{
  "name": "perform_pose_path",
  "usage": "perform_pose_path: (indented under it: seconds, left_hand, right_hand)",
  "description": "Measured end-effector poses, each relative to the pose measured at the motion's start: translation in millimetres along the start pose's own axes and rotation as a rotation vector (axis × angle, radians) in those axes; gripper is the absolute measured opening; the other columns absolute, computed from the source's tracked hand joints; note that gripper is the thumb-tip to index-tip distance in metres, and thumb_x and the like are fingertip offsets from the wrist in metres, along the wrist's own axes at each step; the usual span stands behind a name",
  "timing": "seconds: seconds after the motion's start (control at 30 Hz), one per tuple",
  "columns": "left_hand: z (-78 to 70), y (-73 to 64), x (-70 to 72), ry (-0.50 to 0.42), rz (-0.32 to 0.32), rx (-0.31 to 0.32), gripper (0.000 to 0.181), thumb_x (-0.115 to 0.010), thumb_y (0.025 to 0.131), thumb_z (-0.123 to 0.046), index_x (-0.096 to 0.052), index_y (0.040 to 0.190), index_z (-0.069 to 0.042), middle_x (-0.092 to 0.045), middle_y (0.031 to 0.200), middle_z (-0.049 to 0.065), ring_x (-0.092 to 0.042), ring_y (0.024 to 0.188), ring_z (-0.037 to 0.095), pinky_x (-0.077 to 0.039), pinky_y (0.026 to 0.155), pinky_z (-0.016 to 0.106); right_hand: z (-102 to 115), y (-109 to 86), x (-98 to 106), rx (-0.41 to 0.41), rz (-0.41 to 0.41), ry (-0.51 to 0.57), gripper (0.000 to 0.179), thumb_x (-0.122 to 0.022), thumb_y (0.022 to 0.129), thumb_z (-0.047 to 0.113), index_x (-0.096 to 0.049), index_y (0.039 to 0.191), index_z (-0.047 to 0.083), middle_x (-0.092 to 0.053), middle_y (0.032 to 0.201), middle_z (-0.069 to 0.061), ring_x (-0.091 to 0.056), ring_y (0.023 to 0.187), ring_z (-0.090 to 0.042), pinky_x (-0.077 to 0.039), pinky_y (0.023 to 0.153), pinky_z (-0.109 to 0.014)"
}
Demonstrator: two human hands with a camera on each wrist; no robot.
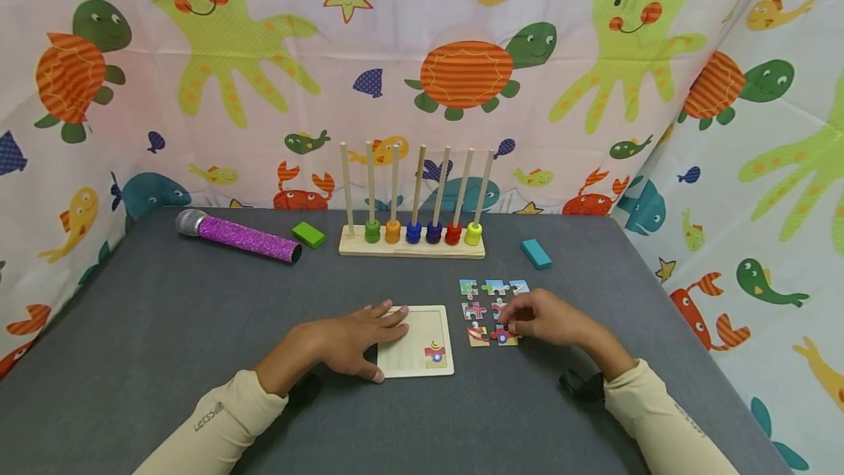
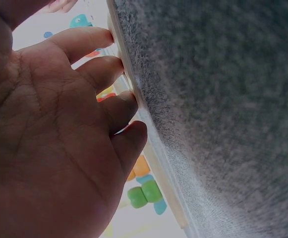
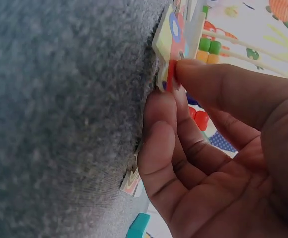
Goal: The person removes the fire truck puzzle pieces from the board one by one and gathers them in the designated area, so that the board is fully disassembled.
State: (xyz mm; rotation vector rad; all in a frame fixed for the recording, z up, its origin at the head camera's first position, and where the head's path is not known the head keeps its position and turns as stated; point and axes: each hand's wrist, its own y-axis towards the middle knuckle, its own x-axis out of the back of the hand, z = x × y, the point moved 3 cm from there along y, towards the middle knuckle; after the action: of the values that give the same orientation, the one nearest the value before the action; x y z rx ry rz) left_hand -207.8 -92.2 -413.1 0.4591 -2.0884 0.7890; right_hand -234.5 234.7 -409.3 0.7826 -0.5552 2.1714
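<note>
My left hand (image 1: 359,338) rests with its fingers spread on the left part of a shallow wooden puzzle tray (image 1: 407,359). One jigsaw piece (image 1: 435,355) with a red picture lies in the tray's lower right corner. Beside the tray, my right hand (image 1: 546,317) pinches a jigsaw piece (image 1: 506,337) with a blue wheel and yellow lower edge. The right wrist view shows the thumb against that piece (image 3: 172,49), tilted close to the cloth. Several other jigsaw pieces (image 1: 473,310) lie in rows around it, partly hidden by the right hand.
A wooden peg stand (image 1: 412,246) with coloured beads stands at the back. To its left lie a green block (image 1: 308,234) and a purple glitter microphone (image 1: 247,237); a teal block (image 1: 536,254) lies to its right. A printed curtain (image 1: 382,13) rises behind the grey table (image 1: 198,328).
</note>
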Motion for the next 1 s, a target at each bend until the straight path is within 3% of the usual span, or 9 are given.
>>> perform_pose_path:
  seconds: [0.37,0.63,0.83,1.0]
  left_hand:
    - [-0.9,1.3,1.1,0.018,0.005,-0.021,0.078,-0.073,0.088,-0.033,-0.033,0.153,-0.014,-0.012,0.162,0.001,0.000,0.147,0.027,-0.007,0.116,0.048]
    - [-6.4,5.5,6.1,0.058,-0.044,-0.028,0.077,-0.075,0.086,-0.036,-0.040,0.150,-0.012,-0.015,0.161,0.005,-0.006,0.147,0.028,-0.009,0.116,0.048]
    - [-5.2,7.6,3.6,-0.016,-0.013,-0.006,0.077,-0.074,0.087,-0.033,-0.036,0.152,-0.014,-0.010,0.163,0.000,-0.001,0.148,0.023,-0.016,0.115,0.045]
    - [-6.1,8.7,1.4,0.008,-0.011,-0.023,0.077,-0.073,0.087,-0.036,-0.037,0.151,-0.014,-0.013,0.162,0.001,-0.005,0.147,0.024,-0.013,0.116,0.046]
  right_hand:
    - [9.8,6.3,-3.2,0.015,-0.059,-0.044,0.015,-0.065,0.092,0.006,-0.070,0.106,0.003,-0.065,0.090,0.002,-0.056,0.075,-0.013,-0.049,0.063,-0.027]
    - [42.8,24.3,-25.1,0.112,-0.016,-0.033,0.017,-0.066,0.093,0.007,-0.072,0.109,0.004,-0.070,0.096,0.000,-0.058,0.078,-0.011,-0.051,0.067,-0.027]
    - [60.8,38.0,-43.3,0.152,0.037,-0.046,0.019,-0.065,0.092,0.006,-0.071,0.110,0.004,-0.070,0.101,-0.001,-0.058,0.080,-0.010,-0.052,0.073,-0.028]
    - [62.5,42.9,-53.7,0.156,0.059,-0.052,0.018,-0.065,0.092,0.005,-0.071,0.109,0.005,-0.070,0.101,0.000,-0.059,0.079,-0.009,-0.051,0.072,-0.027]
